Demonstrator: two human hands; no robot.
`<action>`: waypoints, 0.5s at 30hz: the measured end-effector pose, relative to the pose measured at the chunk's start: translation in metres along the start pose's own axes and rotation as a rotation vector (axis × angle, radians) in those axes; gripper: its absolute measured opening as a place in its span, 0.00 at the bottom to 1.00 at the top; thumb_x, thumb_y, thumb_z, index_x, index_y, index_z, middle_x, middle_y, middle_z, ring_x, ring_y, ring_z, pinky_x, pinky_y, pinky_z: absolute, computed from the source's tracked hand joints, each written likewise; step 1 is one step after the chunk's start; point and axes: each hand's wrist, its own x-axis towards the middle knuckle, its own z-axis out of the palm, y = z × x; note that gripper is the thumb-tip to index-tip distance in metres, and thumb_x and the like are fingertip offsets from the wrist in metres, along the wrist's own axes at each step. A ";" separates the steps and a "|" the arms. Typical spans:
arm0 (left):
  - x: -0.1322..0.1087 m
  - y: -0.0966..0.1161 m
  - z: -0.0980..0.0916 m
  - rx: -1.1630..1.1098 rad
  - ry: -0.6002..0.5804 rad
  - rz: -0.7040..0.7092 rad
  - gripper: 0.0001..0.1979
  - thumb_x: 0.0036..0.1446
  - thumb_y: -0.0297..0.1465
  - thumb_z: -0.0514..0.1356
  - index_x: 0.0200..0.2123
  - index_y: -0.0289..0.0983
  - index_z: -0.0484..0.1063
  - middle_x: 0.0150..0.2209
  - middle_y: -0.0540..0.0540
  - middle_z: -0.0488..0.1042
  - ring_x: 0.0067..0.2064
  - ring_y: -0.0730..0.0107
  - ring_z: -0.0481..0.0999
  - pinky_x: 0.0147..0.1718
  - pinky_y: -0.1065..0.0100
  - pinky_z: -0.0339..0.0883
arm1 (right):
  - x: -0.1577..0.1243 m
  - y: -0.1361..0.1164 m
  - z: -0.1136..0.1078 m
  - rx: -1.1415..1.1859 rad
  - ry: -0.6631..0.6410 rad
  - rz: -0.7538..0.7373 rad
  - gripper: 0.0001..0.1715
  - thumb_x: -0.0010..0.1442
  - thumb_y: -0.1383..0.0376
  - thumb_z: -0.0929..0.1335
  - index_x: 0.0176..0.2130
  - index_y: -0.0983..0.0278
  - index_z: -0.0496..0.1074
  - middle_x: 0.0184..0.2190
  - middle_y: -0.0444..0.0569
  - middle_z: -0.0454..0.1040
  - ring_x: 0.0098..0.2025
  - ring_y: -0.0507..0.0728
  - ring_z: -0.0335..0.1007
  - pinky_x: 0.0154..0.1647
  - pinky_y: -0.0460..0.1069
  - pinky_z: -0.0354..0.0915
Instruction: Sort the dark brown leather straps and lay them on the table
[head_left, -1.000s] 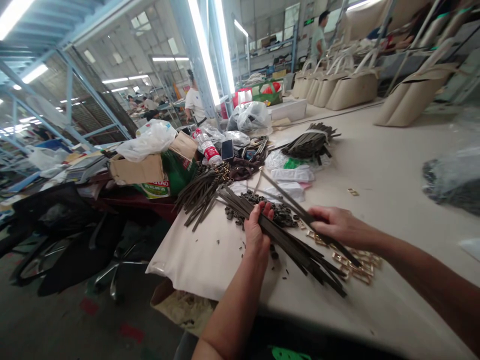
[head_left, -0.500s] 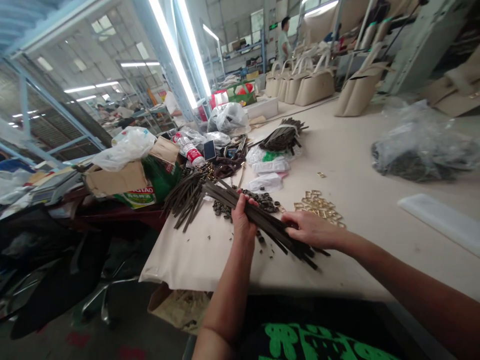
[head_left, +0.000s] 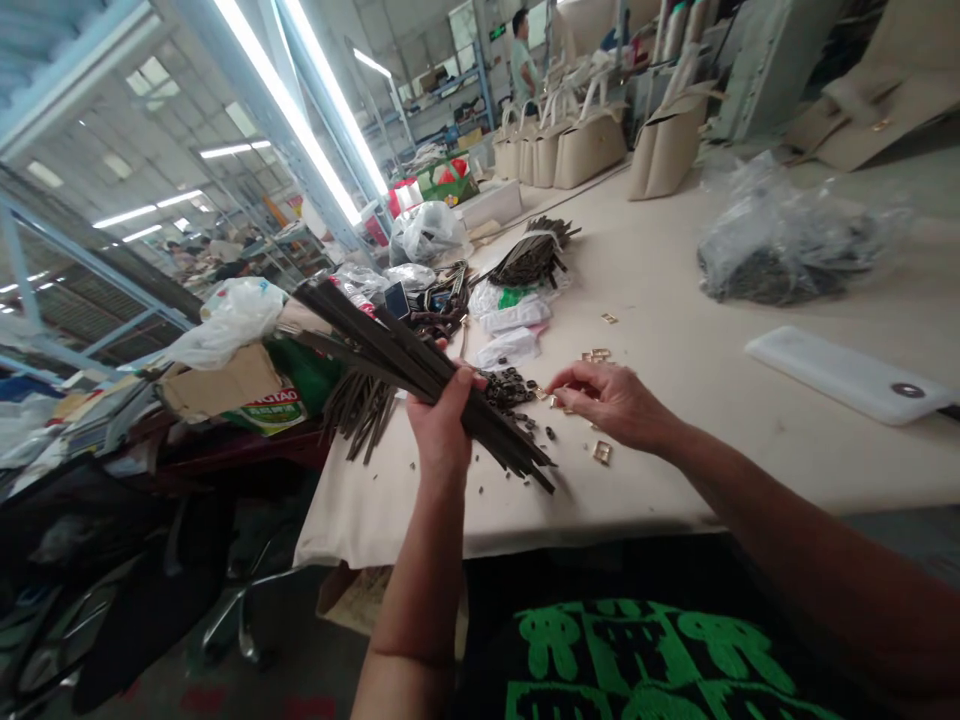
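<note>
A bundle of dark brown flat strips (head_left: 390, 345) is gripped in my left hand (head_left: 446, 415), slanting above the table's front part. Its upper ends fan out to the left. My right hand (head_left: 611, 400) is low over the small gold buckles (head_left: 598, 355), its thumb and fingers bent together around a gold buckle (head_left: 553, 401) at the tips. The palm hides part of the buckle pile. One more gold piece (head_left: 602, 452) lies in front of this hand. Small dark metal loops (head_left: 514, 388) are heaped between the hands.
More dark strips (head_left: 364, 410) hang over the table's left edge. A tied strip bundle (head_left: 532, 252) rests on white packets (head_left: 514, 325). At the right are a plastic bag of dark parts (head_left: 787, 245) and a white roll (head_left: 840, 370). Beige handbags (head_left: 592, 150) stand behind; a person (head_left: 523, 65) is farther back.
My right hand has left the strips and moved onto the gold buckles. The strips, still in my left hand, are raised and swung left. The whole view has shifted slightly.
</note>
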 end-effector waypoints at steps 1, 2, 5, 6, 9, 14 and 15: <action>-0.009 -0.015 -0.001 0.031 -0.023 -0.034 0.22 0.39 0.34 0.75 0.40 0.37 0.76 0.28 0.53 0.75 0.25 0.78 0.75 0.29 0.73 0.69 | -0.002 0.002 0.002 0.029 0.000 0.006 0.16 0.58 0.57 0.66 0.37 0.66 0.76 0.28 0.48 0.75 0.27 0.53 0.67 0.27 0.48 0.62; -0.017 -0.030 -0.003 0.061 -0.052 -0.087 0.20 0.40 0.34 0.74 0.38 0.37 0.76 0.28 0.53 0.75 0.26 0.77 0.75 0.30 0.73 0.70 | -0.004 0.004 0.003 0.055 0.003 0.014 0.16 0.58 0.57 0.66 0.37 0.66 0.76 0.28 0.49 0.76 0.28 0.54 0.68 0.27 0.48 0.62; -0.033 -0.062 -0.010 0.102 -0.083 -0.210 0.17 0.42 0.34 0.74 0.35 0.35 0.76 0.27 0.52 0.75 0.26 0.77 0.75 0.30 0.74 0.69 | -0.011 0.008 -0.002 0.118 0.032 0.044 0.16 0.58 0.57 0.67 0.37 0.67 0.75 0.29 0.49 0.76 0.30 0.54 0.69 0.29 0.47 0.63; -0.034 -0.066 -0.012 0.094 -0.071 -0.221 0.16 0.43 0.34 0.73 0.34 0.35 0.76 0.26 0.52 0.75 0.26 0.77 0.75 0.29 0.75 0.68 | -0.013 0.009 -0.006 0.151 0.036 0.053 0.16 0.58 0.56 0.67 0.36 0.67 0.75 0.29 0.49 0.76 0.30 0.54 0.69 0.29 0.47 0.63; -0.027 -0.058 -0.012 0.010 -0.028 -0.166 0.14 0.44 0.33 0.72 0.33 0.36 0.74 0.27 0.53 0.74 0.27 0.77 0.74 0.31 0.74 0.68 | -0.023 0.008 -0.016 0.323 -0.098 0.087 0.22 0.59 0.49 0.69 0.32 0.67 0.75 0.27 0.49 0.75 0.29 0.53 0.70 0.29 0.47 0.64; -0.020 -0.030 0.001 0.007 -0.116 0.182 0.09 0.50 0.29 0.69 0.32 0.40 0.72 0.32 0.52 0.74 0.36 0.74 0.75 0.44 0.68 0.70 | -0.038 0.009 0.006 0.631 -0.575 0.240 0.44 0.60 0.34 0.59 0.40 0.68 0.77 0.39 0.57 0.79 0.35 0.57 0.76 0.38 0.50 0.69; -0.022 -0.029 0.004 0.071 -0.152 0.263 0.08 0.51 0.29 0.69 0.32 0.40 0.71 0.33 0.51 0.74 0.38 0.72 0.75 0.46 0.67 0.69 | -0.038 0.010 0.015 0.722 -0.587 0.261 0.47 0.59 0.32 0.56 0.44 0.67 0.76 0.44 0.58 0.78 0.39 0.58 0.76 0.40 0.52 0.70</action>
